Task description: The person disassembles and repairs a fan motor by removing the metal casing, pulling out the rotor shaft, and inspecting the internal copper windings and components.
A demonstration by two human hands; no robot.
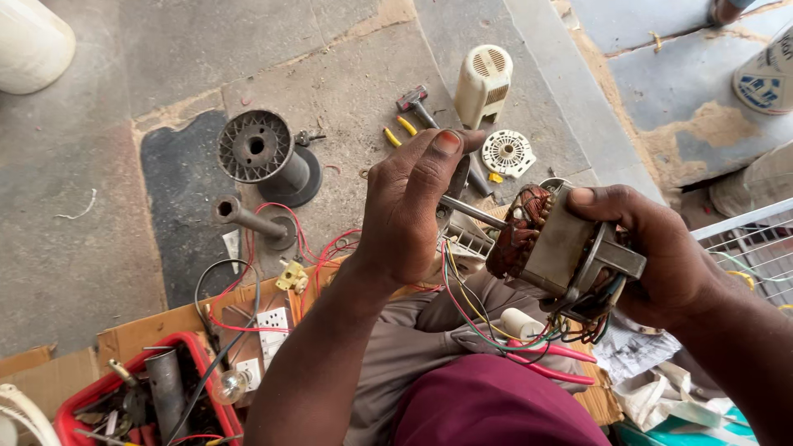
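Observation:
My right hand [661, 256] grips a small electric motor [553, 248] with copper windings and a grey metal core, held over my lap. Coloured wires [471, 306] hang from it toward a white capacitor [522, 324]. My left hand [409, 206] is closed around the end of the motor's steel shaft [472, 212], with a dark tool handle partly hidden behind the fingers. Pink-handled pliers [553, 363] lie on my lap below the motor.
On the stone floor ahead lie an empty dark wire spool [260, 153], a smaller bobbin [248, 219], a small hammer [413, 103], yellow-handled pliers [398, 130], a cream plastic housing [483, 83] and a white fan cover [508, 153]. A red crate [198, 351] of tools sits lower left.

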